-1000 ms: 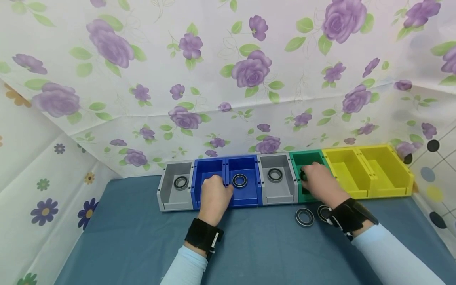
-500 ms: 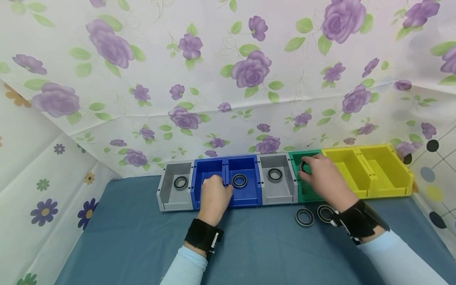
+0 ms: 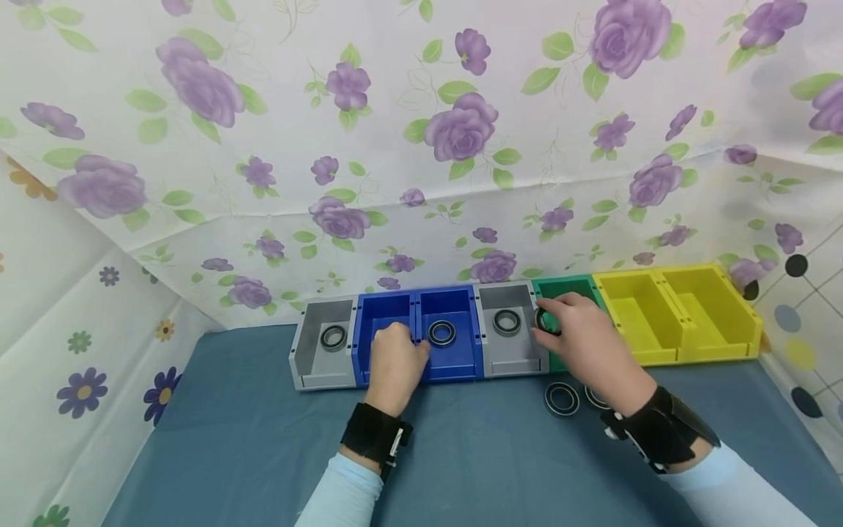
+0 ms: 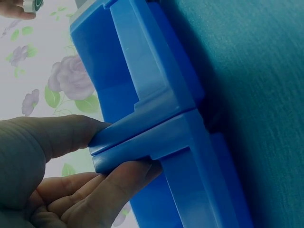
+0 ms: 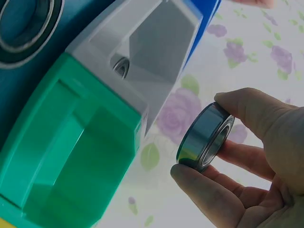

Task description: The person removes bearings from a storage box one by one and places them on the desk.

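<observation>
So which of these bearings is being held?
The bearing pinched in the right hand; three other bearings lie in the gray bins and a blue bin, two more bearings on the blue cloth.

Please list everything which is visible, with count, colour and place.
Grey bins: two, grey, left end and between blue and green
Blue bins: two, blue, between grey bins
Green bin: one, green, beside yellow ones
Yellow bins: two, yellow, right end
Bearings: six, black-silver, three in bins, two on cloth, one held
Cloth: one, blue, under bins
Patterned sheeting: count unclear, white, behind and beside
Wrist straps: two, black, on wrists
Sleeves: two, light blue, forearms
Left hand: one, pinching blue bins' walls
Right hand: one, holding one bearing
</observation>
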The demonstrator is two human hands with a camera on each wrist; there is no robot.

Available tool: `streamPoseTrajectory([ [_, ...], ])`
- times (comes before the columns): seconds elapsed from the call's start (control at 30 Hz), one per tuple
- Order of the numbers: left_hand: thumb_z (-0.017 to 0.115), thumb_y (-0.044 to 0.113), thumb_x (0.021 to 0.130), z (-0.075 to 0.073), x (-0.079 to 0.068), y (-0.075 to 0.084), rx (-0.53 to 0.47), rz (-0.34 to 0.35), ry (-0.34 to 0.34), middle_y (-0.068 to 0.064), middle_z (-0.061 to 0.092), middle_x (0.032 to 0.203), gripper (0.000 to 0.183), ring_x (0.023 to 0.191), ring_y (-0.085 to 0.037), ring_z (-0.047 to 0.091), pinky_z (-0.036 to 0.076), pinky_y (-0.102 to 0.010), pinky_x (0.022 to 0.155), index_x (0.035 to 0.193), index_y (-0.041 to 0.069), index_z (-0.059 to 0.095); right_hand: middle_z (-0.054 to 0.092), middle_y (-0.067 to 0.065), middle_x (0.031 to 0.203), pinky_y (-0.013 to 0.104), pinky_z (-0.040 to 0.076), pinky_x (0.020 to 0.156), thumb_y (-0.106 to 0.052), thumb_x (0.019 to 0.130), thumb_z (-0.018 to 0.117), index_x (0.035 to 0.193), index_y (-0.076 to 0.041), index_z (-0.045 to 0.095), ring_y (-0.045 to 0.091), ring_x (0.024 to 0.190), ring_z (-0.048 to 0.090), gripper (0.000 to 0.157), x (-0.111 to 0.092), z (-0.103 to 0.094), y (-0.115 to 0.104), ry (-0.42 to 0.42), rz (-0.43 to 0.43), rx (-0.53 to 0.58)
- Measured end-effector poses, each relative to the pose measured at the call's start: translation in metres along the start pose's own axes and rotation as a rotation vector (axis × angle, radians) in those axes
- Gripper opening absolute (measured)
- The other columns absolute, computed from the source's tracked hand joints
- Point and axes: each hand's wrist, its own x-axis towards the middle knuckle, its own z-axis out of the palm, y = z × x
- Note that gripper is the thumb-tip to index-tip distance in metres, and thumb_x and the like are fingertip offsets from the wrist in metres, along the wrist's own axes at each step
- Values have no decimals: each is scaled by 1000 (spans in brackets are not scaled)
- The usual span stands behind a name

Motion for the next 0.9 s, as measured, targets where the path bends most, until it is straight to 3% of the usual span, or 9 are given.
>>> streamPoseTrajectory([
  [0.4,68,19,83,3,0,-2,-4,29,27,6,25,51,42,37,-8,29,21,-21,33,52,15,40,61,11,100,35,54,68,-31,79,74,115,-7,65,24,87,59,44,-14,15,-19,-16,-52,7],
  [0.9,69,20,83,1,1,-1,-3,0,15,6,26,50,42,38,-8,28,20,-22,33,52,16,41,64,9,98,33,53,69,-29,73,78,109,-9,68,21,87,60,43,-28,44,-29,-63,-87,-19],
])
